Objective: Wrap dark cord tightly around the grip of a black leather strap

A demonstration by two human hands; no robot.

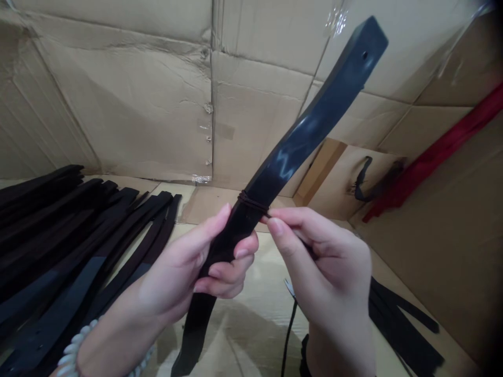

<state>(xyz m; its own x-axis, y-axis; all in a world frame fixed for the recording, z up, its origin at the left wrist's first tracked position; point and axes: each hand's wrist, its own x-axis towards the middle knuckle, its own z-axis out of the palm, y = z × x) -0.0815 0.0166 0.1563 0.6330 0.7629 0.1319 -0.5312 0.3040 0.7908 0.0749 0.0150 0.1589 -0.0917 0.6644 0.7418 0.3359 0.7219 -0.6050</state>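
So there's this long black strap (314, 125) held up at a slant, and it's got a smooth, slightly glossy coated finish, maybe leather, with a squared-off tip and one small punched hole (364, 55). The left hand (173, 277) has the lower part firmly gripped, fingers (223, 272) curled around the edge. The right hand (330, 267) looks to be pinching a thin dark cord (251, 203) between its thumb and index fingertips (277, 226), and that cord wraps a few tight turns around the strap just above the left hand. There's a chunky white beaded bracelet (74, 348) on the left wrist. A heap of similar dark straps (66, 241) lies off to the left on a pale cardboard surface (251, 335), with a few more straps (404, 335) at lower right. Creased corrugated cardboard walls (118, 104) surround it all, and a red strip (432, 157) leans against them.
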